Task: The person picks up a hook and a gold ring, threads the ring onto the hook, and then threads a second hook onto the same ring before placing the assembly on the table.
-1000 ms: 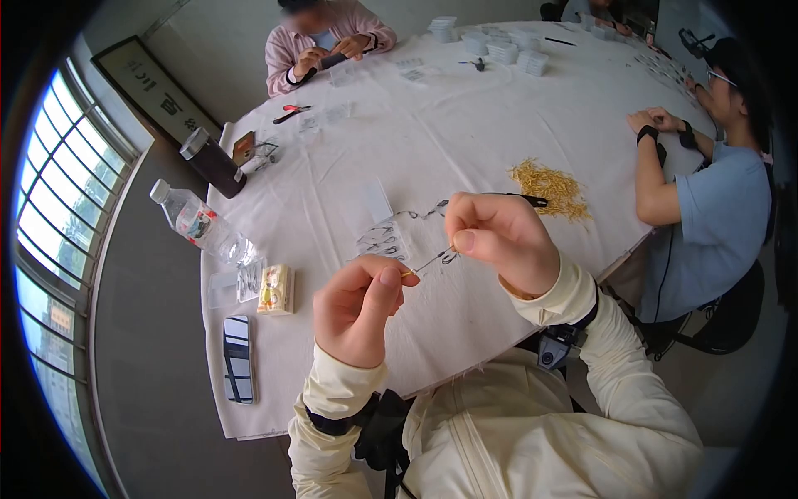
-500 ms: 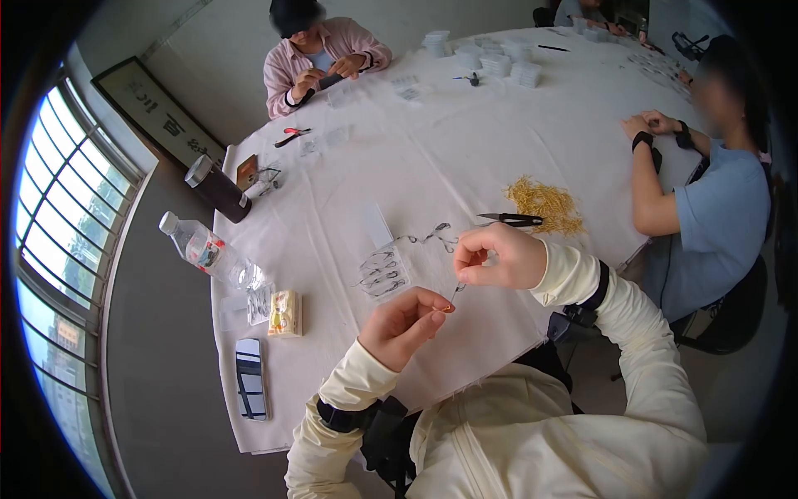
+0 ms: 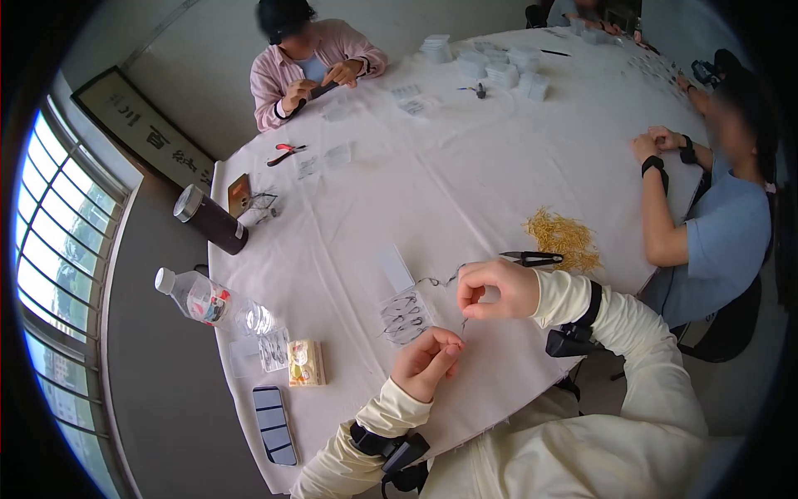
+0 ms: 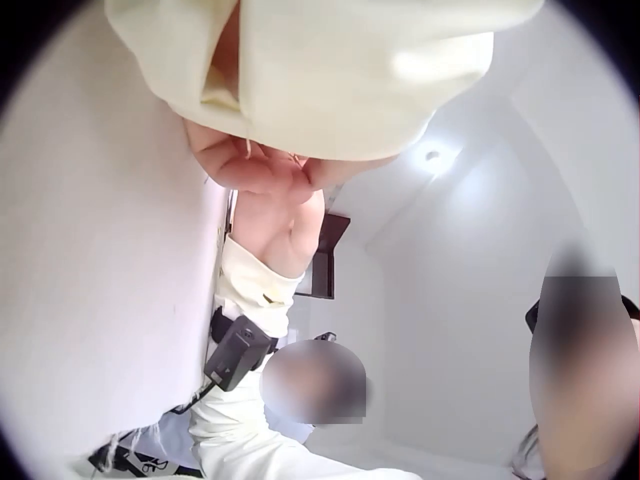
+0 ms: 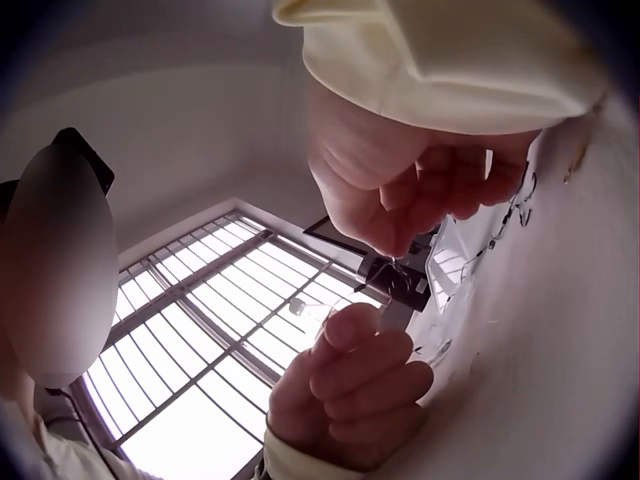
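Note:
In the head view my left hand (image 3: 426,362) and right hand (image 3: 503,289) are raised close together over the near part of the table. Between their fingertips runs a short, thin dark strand (image 3: 464,325), with small details too fine to make out. Each hand pinches one end with thumb and forefinger. The right wrist view shows my left hand (image 5: 350,395) below my right hand (image 5: 400,185), fingers curled in. Just beyond the hands lies a clear compartment box (image 3: 405,316) with several dark looped pieces, and a dark linked string (image 3: 440,281) trails toward the right hand.
Black thread snips (image 3: 532,258) lie beside a pile of gold slivers (image 3: 564,239). To the left are a phone (image 3: 275,426), a tissue pack (image 3: 306,363), a water bottle (image 3: 208,301) and a dark flask (image 3: 211,219). Red-handled pliers (image 3: 287,154) lie farther off. Other people sit around the table.
The head view has shifted, and both hands now appear lower, the left one also farther right. They are closer together, with less strand showing between them. The snips, earlier mostly hidden behind the right hand, are uncovered.

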A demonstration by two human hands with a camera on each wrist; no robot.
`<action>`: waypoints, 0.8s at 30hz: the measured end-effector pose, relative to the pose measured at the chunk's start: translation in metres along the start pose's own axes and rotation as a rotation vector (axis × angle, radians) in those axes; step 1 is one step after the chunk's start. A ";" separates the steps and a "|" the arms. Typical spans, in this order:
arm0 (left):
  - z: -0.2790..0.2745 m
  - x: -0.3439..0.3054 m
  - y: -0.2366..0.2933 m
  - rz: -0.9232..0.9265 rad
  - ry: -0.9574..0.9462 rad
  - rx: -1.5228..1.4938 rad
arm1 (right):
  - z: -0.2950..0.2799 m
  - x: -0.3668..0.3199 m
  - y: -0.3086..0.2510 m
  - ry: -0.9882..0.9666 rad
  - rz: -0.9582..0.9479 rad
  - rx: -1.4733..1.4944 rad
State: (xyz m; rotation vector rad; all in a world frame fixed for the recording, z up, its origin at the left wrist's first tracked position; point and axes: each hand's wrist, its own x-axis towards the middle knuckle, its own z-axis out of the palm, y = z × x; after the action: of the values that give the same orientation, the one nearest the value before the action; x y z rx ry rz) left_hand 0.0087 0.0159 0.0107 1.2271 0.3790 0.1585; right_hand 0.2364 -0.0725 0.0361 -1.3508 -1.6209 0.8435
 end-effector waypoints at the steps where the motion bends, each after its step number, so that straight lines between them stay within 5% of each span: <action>1: 0.001 -0.001 0.000 0.022 -0.019 0.013 | 0.000 0.004 0.003 0.018 0.003 0.012; 6: 0.003 -0.002 0.001 0.016 -0.040 0.011 | 0.000 -0.001 0.010 0.115 -0.119 0.002; 12: 0.007 -0.005 0.001 0.004 0.003 0.118 | -0.007 -0.015 0.008 0.482 -0.199 0.018; 20: -0.012 0.000 -0.015 0.083 -0.095 -0.026 | -0.005 -0.028 0.003 0.480 -0.315 0.028; 24: -0.003 -0.001 -0.007 0.013 0.001 -0.061 | 0.002 -0.033 -0.001 0.458 -0.352 0.022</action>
State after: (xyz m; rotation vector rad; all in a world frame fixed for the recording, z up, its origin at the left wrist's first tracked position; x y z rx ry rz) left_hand 0.0064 0.0156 0.0035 1.1699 0.3643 0.1808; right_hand 0.2365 -0.1045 0.0299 -1.0968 -1.4176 0.3105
